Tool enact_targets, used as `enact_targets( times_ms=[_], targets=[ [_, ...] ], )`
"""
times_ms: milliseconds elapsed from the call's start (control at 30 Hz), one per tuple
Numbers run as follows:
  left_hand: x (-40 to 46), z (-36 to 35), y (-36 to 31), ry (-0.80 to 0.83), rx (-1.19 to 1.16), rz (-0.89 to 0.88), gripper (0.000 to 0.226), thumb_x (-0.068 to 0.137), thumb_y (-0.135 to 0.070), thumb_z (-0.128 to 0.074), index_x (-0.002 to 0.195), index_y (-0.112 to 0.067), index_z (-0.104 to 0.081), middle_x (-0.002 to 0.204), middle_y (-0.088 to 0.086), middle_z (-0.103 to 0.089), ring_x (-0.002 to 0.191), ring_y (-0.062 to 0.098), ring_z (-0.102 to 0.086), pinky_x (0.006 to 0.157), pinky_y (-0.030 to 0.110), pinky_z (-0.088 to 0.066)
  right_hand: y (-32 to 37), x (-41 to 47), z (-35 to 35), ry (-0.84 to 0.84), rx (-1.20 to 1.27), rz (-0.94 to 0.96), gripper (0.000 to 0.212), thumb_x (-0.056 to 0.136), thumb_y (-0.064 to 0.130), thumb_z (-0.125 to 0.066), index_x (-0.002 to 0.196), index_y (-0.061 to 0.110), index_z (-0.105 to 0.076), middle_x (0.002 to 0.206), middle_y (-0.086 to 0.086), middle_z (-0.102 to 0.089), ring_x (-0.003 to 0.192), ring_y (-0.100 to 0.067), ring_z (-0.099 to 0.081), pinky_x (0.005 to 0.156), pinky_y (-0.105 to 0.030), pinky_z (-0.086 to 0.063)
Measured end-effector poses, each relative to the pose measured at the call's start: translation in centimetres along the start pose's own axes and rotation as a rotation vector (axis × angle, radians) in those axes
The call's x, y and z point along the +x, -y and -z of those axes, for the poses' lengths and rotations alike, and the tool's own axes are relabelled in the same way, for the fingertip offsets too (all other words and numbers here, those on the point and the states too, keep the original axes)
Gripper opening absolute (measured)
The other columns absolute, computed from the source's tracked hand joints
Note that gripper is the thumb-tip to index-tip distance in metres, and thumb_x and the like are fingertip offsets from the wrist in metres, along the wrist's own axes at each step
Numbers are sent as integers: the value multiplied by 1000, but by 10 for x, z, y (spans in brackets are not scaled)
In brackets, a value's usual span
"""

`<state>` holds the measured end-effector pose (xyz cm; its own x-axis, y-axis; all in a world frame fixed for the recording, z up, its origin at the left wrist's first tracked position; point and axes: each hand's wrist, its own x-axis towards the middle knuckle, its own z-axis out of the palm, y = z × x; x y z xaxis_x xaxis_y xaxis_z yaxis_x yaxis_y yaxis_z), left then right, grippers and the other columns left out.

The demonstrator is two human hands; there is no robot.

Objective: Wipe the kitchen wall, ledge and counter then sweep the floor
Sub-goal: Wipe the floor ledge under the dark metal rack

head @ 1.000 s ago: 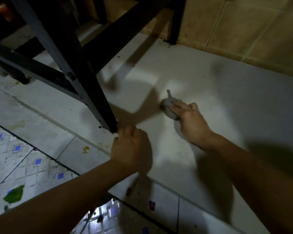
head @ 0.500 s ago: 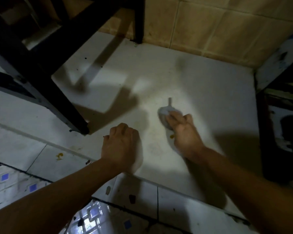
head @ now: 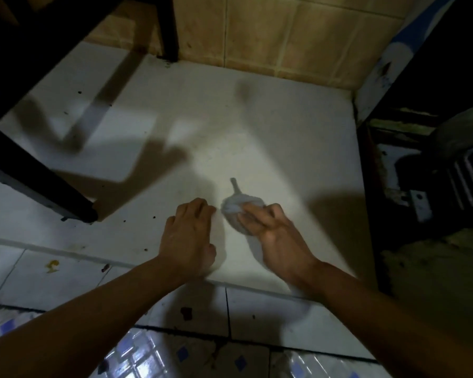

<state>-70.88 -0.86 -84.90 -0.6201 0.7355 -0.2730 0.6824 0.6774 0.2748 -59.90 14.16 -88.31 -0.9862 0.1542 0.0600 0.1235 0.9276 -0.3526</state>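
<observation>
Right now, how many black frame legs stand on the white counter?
2. One leg stands at the counter's front left, left of the left hand. The other leg stands at the back by the wall. More legs may be hidden outside the view.

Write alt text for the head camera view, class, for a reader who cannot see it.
A person's right hand presses a bunched grey cloth onto a white counter, while the left hand rests beside it. Tan wall tiles stand behind; a black frame leg stands at left.
</observation>
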Motion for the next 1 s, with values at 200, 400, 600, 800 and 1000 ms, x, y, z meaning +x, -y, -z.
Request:
enact_targets(
  times_ms=[200, 400, 600, 800, 1000],
  targets=[
    [5, -6, -23, 29, 47, -86, 71, 84, -29, -59, 144, -17, -24, 150, 3, -17, 135, 23, -20, 106, 32, -27, -61, -12, 29, -160, -60, -370, 56, 83, 0, -42, 137, 13, -47, 145, -10, -40, 122, -34, -44, 102, -32, -31],
    [11, -12, -45, 49, 56, -136, 71, 85, -28, -58, 145, -20, -21, 152, 7, -11, 138, 26, -15, 108, 34, -23, -29, -56, 19, -87, -134, -292, 55, 73, 9, -37, 124, 4, -58, 131, -19, -55, 103, -43, -58, 86, -46, -51],
    [7, -17, -53, 36, 79, -173, 74, 85, -32, -58, 145, -19, -17, 151, 4, -15, 136, 24, -19, 107, 34, -26, -48, -72, 36, 13, -150, -510, 51, 87, 8, -39, 135, -9, -36, 148, -24, -27, 134, -42, -29, 112, -49, -27],
    [-2, -19, -52, 40, 67, -184, 76, 85, -29, -59, 146, -18, -16, 152, 4, -15, 137, 24, -18, 108, 34, -25, -20, -91, 16, -65, -174, -559, 60, 73, -2, -59, 132, -1, -48, 133, -24, -48, 107, -43, -50, 87, -47, -50],
    [-9, -20, -51, 39, 69, -181, 76, 85, -30, -60, 146, -16, -16, 151, 5, -16, 136, 24, -19, 107, 34, -25, -11, -110, 15, -79, -125, -238, 56, 75, 13, -30, 128, 9, -47, 128, -19, -55, 101, -27, -40, 80, -39, -48]
  ],
)
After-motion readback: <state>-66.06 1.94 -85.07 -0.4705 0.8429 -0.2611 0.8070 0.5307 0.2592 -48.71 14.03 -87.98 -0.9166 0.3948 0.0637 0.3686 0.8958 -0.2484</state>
